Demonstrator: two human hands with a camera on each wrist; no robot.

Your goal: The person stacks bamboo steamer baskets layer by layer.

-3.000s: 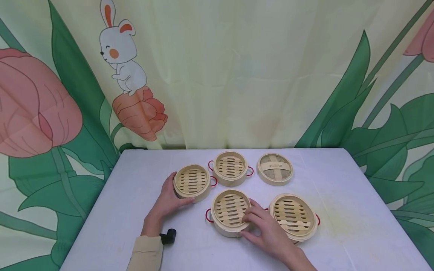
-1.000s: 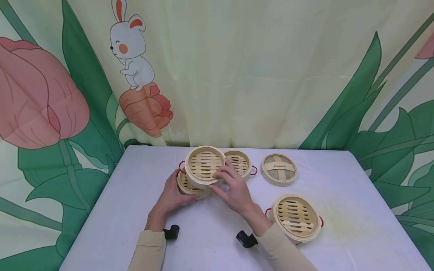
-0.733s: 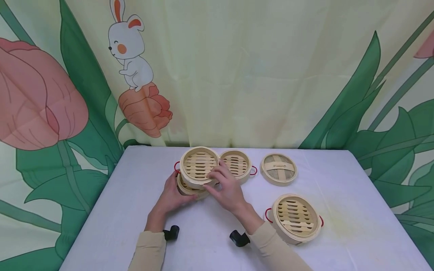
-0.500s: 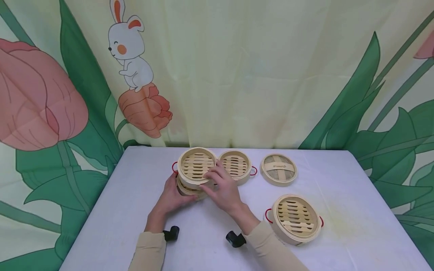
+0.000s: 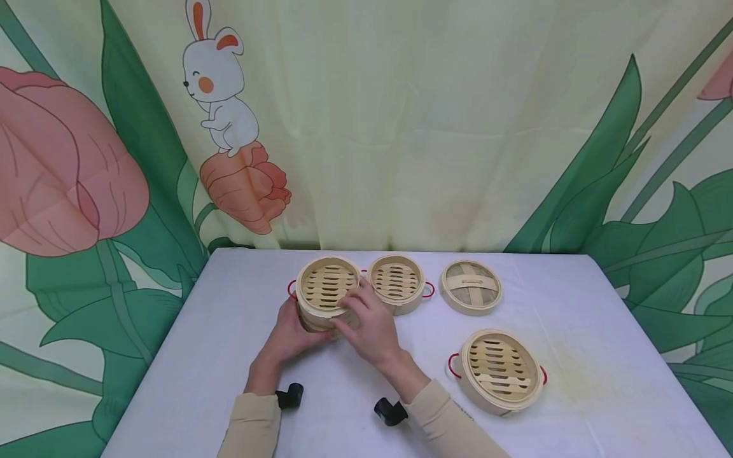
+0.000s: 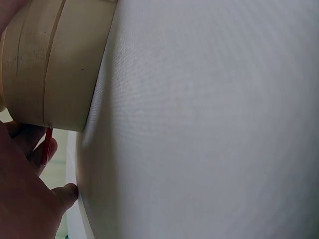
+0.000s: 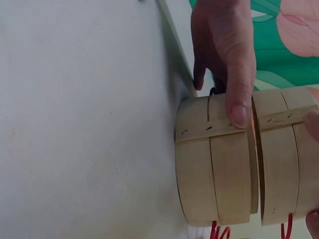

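At the left back of the table, my left hand (image 5: 293,334) holds the lower bamboo steamer basket (image 7: 197,174), its thumb (image 7: 239,99) on the front wall. Directly over it is a second steamer basket (image 5: 328,286), slatted floor showing and red loop handle at the left. My right hand (image 5: 369,321) grips this upper basket by its right front rim. A thin dark gap shows between the two in the right wrist view. From the left wrist view, the lower basket's wall (image 6: 70,69) stands by the white cloth, with fingers beside a red handle (image 6: 47,144).
Just right of the pair stands another steamer basket (image 5: 396,281), very close to the right hand. A round woven lid (image 5: 471,286) lies at the back right. One more basket (image 5: 497,369) sits at front right. A patterned curtain (image 5: 424,159) hangs behind the table (image 5: 343,407).
My right hand has lifted the front middle basket and carried it back and left over the basket in my left hand. Over the last second it has come lower, lining up above it.
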